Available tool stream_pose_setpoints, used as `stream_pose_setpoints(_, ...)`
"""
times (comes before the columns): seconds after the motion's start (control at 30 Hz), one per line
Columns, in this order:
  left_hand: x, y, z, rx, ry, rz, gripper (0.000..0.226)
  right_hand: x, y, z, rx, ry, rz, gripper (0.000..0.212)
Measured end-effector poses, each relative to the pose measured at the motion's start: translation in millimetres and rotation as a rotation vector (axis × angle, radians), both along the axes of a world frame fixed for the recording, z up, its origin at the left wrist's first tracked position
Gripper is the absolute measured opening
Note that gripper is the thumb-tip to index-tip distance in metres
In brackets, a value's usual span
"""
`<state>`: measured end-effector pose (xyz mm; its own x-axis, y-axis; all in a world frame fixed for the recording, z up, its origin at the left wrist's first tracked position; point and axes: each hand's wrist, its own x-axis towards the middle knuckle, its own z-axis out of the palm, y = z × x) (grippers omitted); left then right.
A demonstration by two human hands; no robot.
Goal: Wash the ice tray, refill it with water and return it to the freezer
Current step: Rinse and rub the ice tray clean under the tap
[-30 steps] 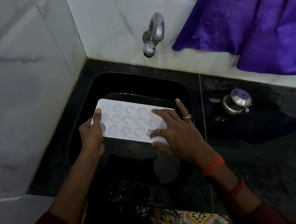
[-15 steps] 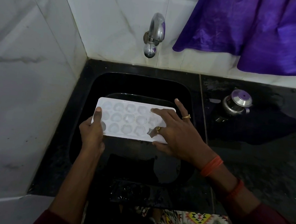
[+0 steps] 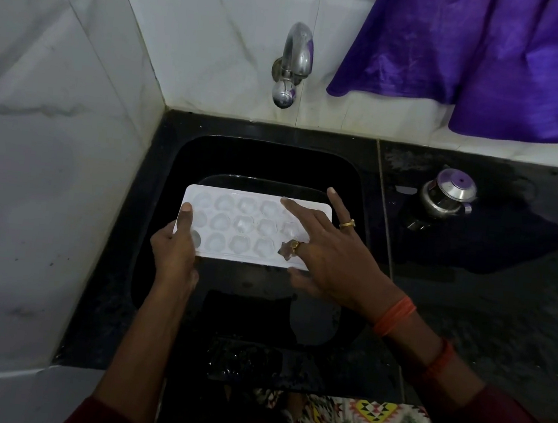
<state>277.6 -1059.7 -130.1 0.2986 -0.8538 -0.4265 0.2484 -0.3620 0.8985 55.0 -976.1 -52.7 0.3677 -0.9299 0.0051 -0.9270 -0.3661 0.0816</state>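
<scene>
Little has moved in the past second: the ice tray stays level over the sink, and the right hand's index finger has crept slightly toward the far row.

From the head camera, we cannot see the left hand's fingers, which are tucked beneath the tray's left end, with only the thumb on top gripping it. The right hand lies with fingers straight and spread across the tray's right end, covering the cells there. Its thumb sits at the near edge, and we cannot tell whether it clasps.

The tray is white and rectangular, with three rows of rounded cells. Some glint, though we cannot tell whether with water or ice.

The black sink's basin is too dark to read. A lidded steel pot stands on the wet black counter to the right, its contents hidden. A tap juts from the tiled wall above the sink, beside a purple cloth cut off by the frame.
</scene>
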Motion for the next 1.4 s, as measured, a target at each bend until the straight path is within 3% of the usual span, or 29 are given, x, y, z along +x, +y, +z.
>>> stream_pose_setpoints(0.43,3.8,0.7,-5.2,-0.016,-0.025,-0.011,0.031,1.2,1.2,1.1,-0.006,0.065,-0.008,0.032)
stream_pose_setpoints(0.57,4.2,2.0,-6.4,0.003,-0.035,-0.011,0.031,0.6,-0.3,2.8,0.042,0.125,-0.015,0.048)
stream_pose_setpoints(0.7,2.9,3.7,-6.0,0.011,-0.023,-0.004,0.03,0.8,-0.1,5.7,0.089,0.181,-0.012,0.046)
stream_pose_setpoints(0.97,2.8,4.6,-5.6,0.008,-0.001,-0.004,0.029,-2.3,0.5,11.9,0.067,0.127,-0.025,0.032)
stream_pose_setpoints(1.2,2.7,2.7,-4.5,0.006,0.002,-0.003,0.029,-1.1,2.8,7.5,0.1,0.083,-0.034,0.033)
stream_pose_setpoints(1.4,2.8,5.7,-4.5,0.014,0.008,0.001,0.029,-5.5,2.2,7.6,0.055,-0.08,-0.058,0.026)
